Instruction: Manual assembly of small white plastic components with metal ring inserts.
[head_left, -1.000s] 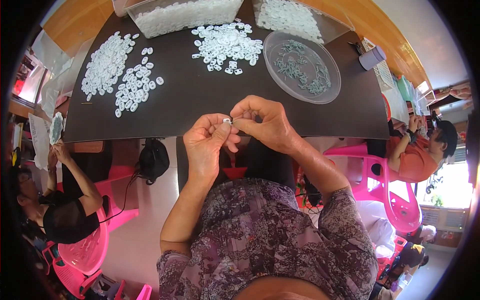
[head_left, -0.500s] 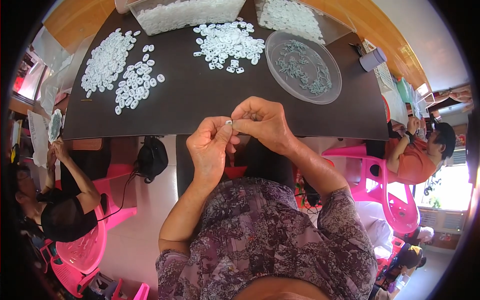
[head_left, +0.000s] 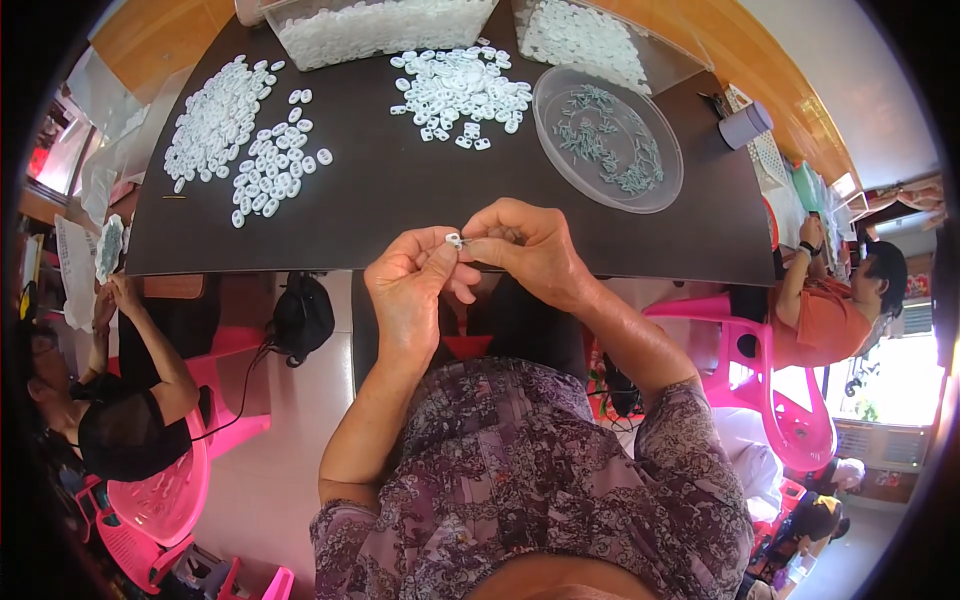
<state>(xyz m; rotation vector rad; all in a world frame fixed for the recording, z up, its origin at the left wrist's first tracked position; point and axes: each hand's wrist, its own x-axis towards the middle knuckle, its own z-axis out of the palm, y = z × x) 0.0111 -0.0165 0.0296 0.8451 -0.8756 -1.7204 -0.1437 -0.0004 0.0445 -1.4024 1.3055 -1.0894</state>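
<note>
Just above the table's near edge, my left hand [head_left: 412, 285] pinches a small white plastic piece [head_left: 453, 240] with holes in it, between thumb and forefinger. My right hand [head_left: 528, 250] is closed in a pinch right beside that piece. A thin greyish sliver shows at its fingertips, too small to name. Beyond my hands lies a heap of similar white two-holed pieces [head_left: 462, 88]. To its right, a round clear plastic tray [head_left: 548, 150] holds many thin grey-green pieces, like tiny screws or pins.
White oval pieces lie in a large heap [head_left: 215, 120] and a smaller heap [head_left: 272, 168] at left on the dark table [head_left: 400, 190]. Two clear bins [head_left: 390, 30] of white pieces stand at the back. A purple-grey cylinder [head_left: 745, 123] is at right. Other people sit on both sides.
My left hand has shifted slightly left and turned, so more of the white piece shows. The right hand stays pinched beside it, with a thin sliver now visible.
</note>
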